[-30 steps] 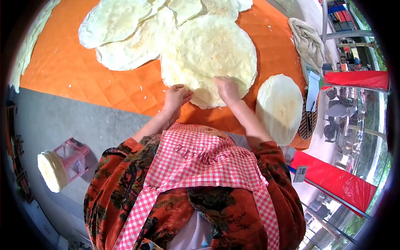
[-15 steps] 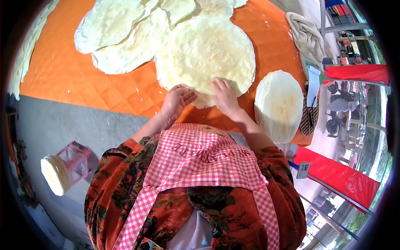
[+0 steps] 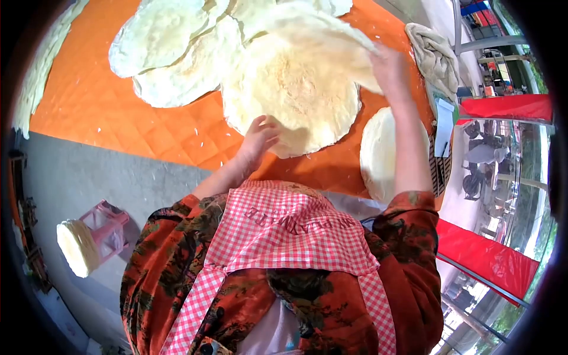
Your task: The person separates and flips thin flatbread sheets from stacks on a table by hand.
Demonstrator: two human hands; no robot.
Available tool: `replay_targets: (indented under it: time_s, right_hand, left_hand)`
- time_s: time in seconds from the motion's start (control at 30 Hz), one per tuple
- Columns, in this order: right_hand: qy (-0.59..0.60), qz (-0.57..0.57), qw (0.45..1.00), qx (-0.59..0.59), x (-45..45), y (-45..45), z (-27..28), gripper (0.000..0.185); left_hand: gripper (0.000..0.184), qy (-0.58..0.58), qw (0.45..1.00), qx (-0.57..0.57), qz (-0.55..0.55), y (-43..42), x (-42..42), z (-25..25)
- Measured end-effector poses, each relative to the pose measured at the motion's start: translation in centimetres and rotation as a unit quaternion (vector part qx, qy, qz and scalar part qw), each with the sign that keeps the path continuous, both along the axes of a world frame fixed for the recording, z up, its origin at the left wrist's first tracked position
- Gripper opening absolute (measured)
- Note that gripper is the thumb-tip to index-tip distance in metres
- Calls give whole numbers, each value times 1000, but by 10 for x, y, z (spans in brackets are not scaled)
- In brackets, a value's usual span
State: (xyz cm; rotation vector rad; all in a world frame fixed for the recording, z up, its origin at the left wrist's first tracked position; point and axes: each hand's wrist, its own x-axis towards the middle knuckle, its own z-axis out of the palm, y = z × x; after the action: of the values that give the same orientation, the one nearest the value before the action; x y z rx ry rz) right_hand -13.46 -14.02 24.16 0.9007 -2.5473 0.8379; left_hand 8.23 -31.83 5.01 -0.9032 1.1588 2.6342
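Observation:
A thin round flatbread (image 3: 331, 44) is lifted and smeared by motion, its right edge in my right hand (image 3: 390, 70), which is closed on it. Under it lies a pile of pale flatbreads (image 3: 296, 94) with a browned, floury top. My left hand (image 3: 259, 141) is at the pile's near left edge, its fingers loosely bent and apart, with nothing in them. Other flatbreads (image 3: 160, 35) overlap at the upper left of the orange cloth (image 3: 112, 112). To the right, partly behind my right forearm, stands another round stack of flatbreads (image 3: 377, 154).
A crumpled towel (image 3: 435, 56) lies at the table's right edge, near a white paper pad (image 3: 444, 127). On the floor at left, a pink stool (image 3: 109, 228) bears a round pale stack (image 3: 77, 248). Red sheeting (image 3: 491, 254) hangs at the right.
My right hand has moved from the pile's near edge up and to the right, lifting the top flatbread. My left hand has shifted slightly right and down, away from the bread.

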Motion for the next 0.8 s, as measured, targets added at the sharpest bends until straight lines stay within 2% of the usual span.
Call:
replay_targets:
  time_s: [0.1,0.13,0.17,0.2,0.23,0.27,0.3,0.33,0.4,0.5,0.6,0.73,0.8]
  right_hand:
    - [150,35,983,100,34,-7,20,14]
    - [87,22,994,68,43,-3,-11,16]
    - [37,2,989,141,61,-7,-28,31]
    - [40,31,992,113,66,-5,-70,31]
    - [-18,23,985,172,78,-7,-100,29]
    - [-24,37,986,159,89,-6,-135,27]
    - [-32,79,989,117,97,6,-202,23]
    - [6,93,992,86,105,2,-199,22]
    - [-85,66,987,118,108,2,-190,27]
    - [-131,7,983,127,96,7,-189,24]
    - [-121,1,985,124,97,-3,-157,22]
    - [-58,44,991,109,119,-11,-178,23]
    - [-72,64,984,148,120,-6,-196,25]
  left_hand:
    - [49,7,969,-236,72,-5,6,-25]
    - [49,7,970,-228,84,-7,7,-26]
    - [49,6,971,-219,96,-10,7,-27]
    - [49,6,971,-211,109,-12,7,-28]
    - [49,13,971,-211,107,-12,7,-29]
    - [50,20,971,-212,104,-11,7,-29]
    - [50,28,971,-215,103,-14,7,-29]
    - [50,27,969,-225,99,-16,7,-29]
    - [52,24,966,-242,89,-16,8,-28]
    - [50,2,973,-202,108,-19,1,-36]
    - [49,-41,987,-105,111,-29,-6,-15]
    - [45,-54,995,-64,52,-45,-10,-8]
    - [41,-40,996,-81,-8,-47,-13,-9]
